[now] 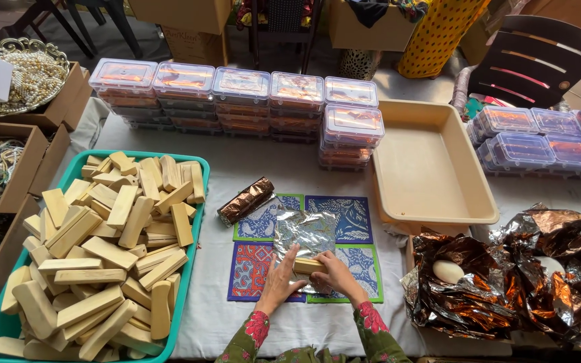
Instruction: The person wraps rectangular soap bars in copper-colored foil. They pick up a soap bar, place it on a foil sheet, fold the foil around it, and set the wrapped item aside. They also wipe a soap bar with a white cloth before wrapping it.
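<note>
Lying crosswise, long axis left to right, the tan bar [308, 265] sits on the foil sheet [307, 235], left hand [278, 282] and right hand [331, 274] clasping its ends equally near.

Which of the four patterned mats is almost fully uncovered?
The dark blue mat at the top right. Foil overlaps the other three, and the hands cover the two lower ones.

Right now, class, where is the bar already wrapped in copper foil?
In the head view, the wrapped bar lies at table centre, on the upper-left patterned mat, right of the green tray, beyond the left hand.
</note>
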